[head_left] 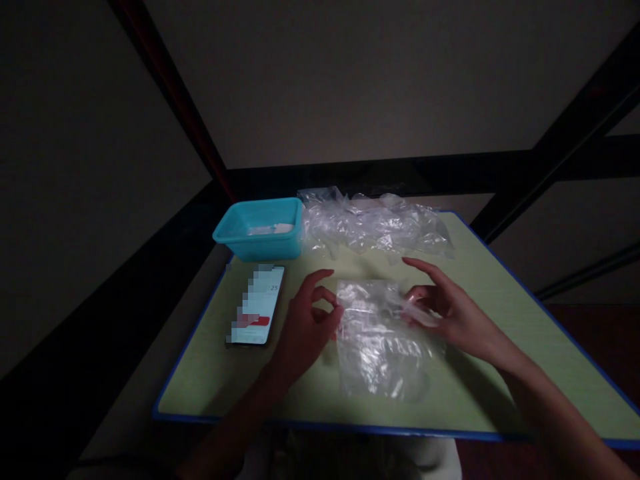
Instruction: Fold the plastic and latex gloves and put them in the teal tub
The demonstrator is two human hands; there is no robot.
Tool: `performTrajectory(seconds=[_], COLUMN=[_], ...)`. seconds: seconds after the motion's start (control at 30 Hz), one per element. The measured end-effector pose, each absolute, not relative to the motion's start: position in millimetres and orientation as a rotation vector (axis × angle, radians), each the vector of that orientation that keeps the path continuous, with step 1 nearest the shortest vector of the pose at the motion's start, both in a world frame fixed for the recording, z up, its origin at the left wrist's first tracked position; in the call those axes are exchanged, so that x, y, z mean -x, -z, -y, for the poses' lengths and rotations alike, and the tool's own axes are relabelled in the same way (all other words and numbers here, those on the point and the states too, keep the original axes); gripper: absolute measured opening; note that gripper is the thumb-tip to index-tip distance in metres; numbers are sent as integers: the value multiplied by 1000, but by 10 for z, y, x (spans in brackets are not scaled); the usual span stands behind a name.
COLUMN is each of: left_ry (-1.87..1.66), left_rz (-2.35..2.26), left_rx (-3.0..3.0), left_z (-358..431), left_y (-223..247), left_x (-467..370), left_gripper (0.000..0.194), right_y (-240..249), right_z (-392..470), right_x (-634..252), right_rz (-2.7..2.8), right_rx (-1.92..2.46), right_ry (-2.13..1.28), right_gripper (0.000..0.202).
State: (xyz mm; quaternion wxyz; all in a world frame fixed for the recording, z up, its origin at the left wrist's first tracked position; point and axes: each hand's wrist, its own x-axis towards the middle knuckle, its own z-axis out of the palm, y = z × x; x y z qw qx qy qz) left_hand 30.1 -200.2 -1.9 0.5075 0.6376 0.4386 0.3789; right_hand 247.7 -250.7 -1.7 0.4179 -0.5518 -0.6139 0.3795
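A clear plastic bag (375, 353) stands out in front of me, crinkled and shiny, above the near middle of the table. My left hand (313, 327) pinches the bag's left edge between thumb and fingertip, with the index finger arched above. At the bag's right side, my right hand (445, 310) has its thumb and curled fingers closed on a slim, whitish translucent piece (420, 315). Its index finger sticks out, away from the others. Blur hides what kind of piece it is, and whether its tip is inside the bag's mouth I cannot tell.
A turquoise plastic basket (265, 250) with a few white items (283, 228) stands at the back left. Crumpled clear plastic bags (375, 223) lie along the back. A lit phone (257, 307) rests left of my left hand. The table (505, 400) has a blue edge.
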Motion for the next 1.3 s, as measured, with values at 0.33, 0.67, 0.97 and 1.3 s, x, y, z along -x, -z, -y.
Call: performTrajectory(seconds=[0.33, 0.67, 0.97, 1.3], left_ry=[-878, -287, -193, -194], left_rz=[-1343, -917, -943, -948], left_rx=[-1951, -2788, -2818, -2813], left_z=[1902, 2077, 2064, 2060], left_y=[531, 628, 661, 671], left_x=[-230, -297, -317, -325], left_gripper=[37, 69, 80, 81], right_y=[425, 281, 485, 669], right_z=[2358, 2537, 2698, 2823], right_x=[-2639, -2411, -2219, -2694], right_rz=[1508, 2066, 2614, 2593], right_rx=[1701, 1531, 1249, 1394], right_ry=[-616, -320, -331, -273], right_gripper=[42, 24, 67, 71])
